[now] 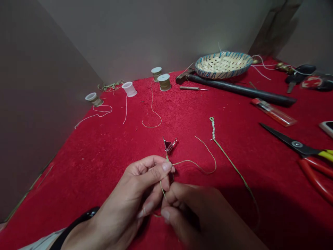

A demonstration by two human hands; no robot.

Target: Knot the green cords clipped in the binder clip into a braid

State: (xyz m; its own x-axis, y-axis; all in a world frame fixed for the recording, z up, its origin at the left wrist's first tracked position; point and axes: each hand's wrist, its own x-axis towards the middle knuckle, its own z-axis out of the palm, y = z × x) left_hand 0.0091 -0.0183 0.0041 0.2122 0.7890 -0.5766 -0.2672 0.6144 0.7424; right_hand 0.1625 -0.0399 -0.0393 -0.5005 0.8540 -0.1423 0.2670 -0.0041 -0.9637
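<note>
My left hand (148, 180) pinches a thin green cord (167, 158) between thumb and fingertips, just below a short knotted stretch. That knotted part runs up to a metal binder clip (169, 145) on the red cloth. One loose cord end (192, 161) curves away to the right from the pinch. Close below, my right hand (187, 211) has its fingers closed around a strand of the same cord; its fingertips are partly in shadow. Right of the hands lies a separate knotted green and white cord (213, 128) with a loop at its top and a long tail.
Thread spools (164, 82) stand toward the back. A woven basket (223, 65), a hammer (241, 91) and an awl (192, 88) lie behind. At right are a lighter (273, 111) and scissors (296, 144) with red and yellow handles. Walls border the red cloth (104, 149).
</note>
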